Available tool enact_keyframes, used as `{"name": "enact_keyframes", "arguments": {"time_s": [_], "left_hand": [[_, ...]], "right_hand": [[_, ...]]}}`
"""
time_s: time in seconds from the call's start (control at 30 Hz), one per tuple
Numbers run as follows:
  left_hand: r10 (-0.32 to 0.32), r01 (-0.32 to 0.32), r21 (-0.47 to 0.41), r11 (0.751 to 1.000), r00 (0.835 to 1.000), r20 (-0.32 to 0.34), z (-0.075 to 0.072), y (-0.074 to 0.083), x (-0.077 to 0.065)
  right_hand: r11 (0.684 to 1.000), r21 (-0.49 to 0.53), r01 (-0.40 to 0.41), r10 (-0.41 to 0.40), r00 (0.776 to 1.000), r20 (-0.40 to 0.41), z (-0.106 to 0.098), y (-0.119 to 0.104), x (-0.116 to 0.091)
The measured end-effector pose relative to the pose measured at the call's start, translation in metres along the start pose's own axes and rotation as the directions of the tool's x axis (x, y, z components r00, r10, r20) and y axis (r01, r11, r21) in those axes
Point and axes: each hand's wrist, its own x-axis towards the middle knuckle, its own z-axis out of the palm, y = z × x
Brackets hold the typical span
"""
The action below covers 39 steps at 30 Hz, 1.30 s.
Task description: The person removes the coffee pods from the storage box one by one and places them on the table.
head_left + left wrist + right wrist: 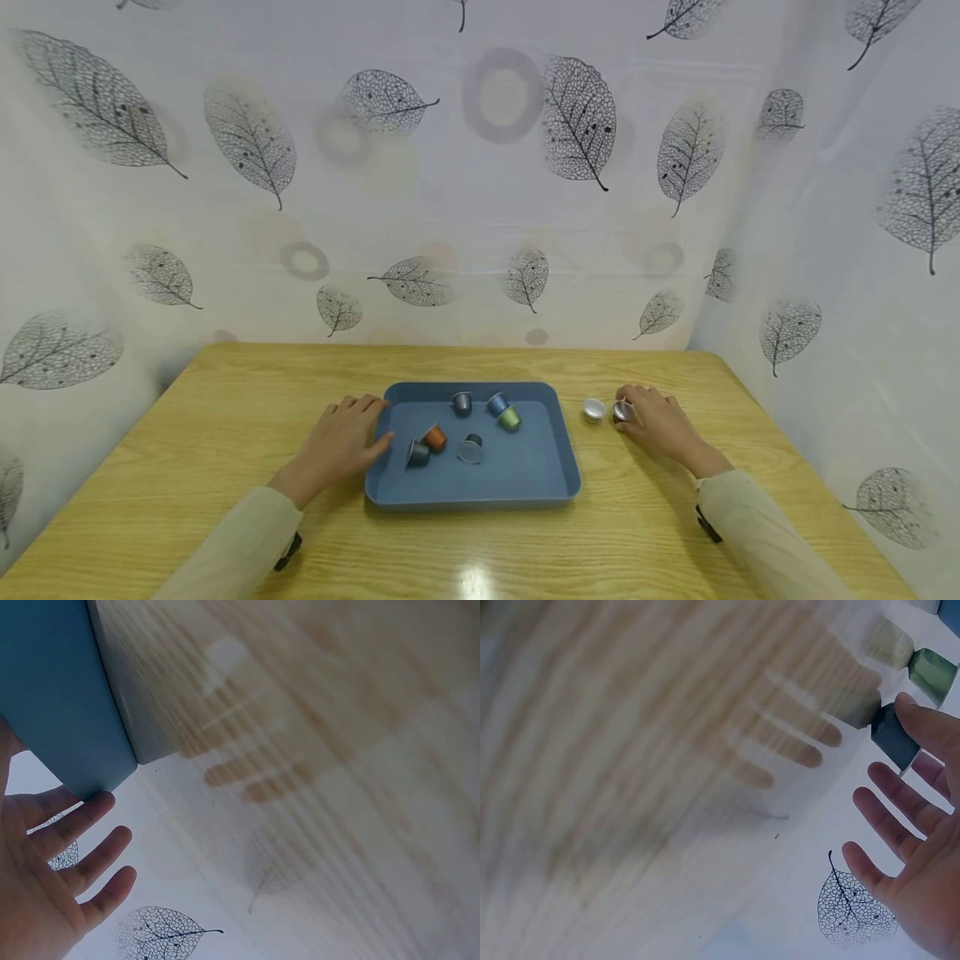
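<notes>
Just right of the tray, my right hand [660,423] pinches a dark coffee capsule [895,736] between thumb and index finger, low at the tabletop. The other fingers of that hand are spread apart in the right wrist view. A green coffee capsule [934,675], its silver lid [594,409] facing up in the head view, stands on the table between this hand and the tray. My left hand [337,442] is at the left side of the blue tray [517,483], fingers extended, with fingertips [103,801] touching its edge and the thumb reaching over the rim.
Inside the tray lie several capsules: an orange one [435,438], a blue one [497,404], a light green one [510,419] and some dark ones, including one near the far rim [462,404]. The wooden table [247,392] ends at a leaf-patterned curtain [465,208].
</notes>
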Motion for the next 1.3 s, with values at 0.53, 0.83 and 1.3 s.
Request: {"name": "enact_keyframes", "arguments": {"time_s": [0.53, 0.83, 1.3], "left_hand": [[-0.005, 0.005, 0.003, 1.000, 1.000, 0.012, -0.001, 0.000, 0.001], [-0.005, 0.005, 0.006, 1.000, 1.000, 0.007, -0.002, 0.000, 0.001], [-0.005, 0.005, -0.002, 1.000, 1.000, 0.010, -0.003, 0.000, 0.001]], "right_hand": [[1.000, -0.006, -0.011, 0.011, 1.000, 0.025, -0.001, 0.000, 0.003], [1.000, 0.003, -0.006, 0.006, 0.999, 0.035, -0.008, -0.002, 0.006], [0.993, -0.038, 0.109, -0.111, 0.992, -0.053, -0.013, -0.028, 0.017]]}}
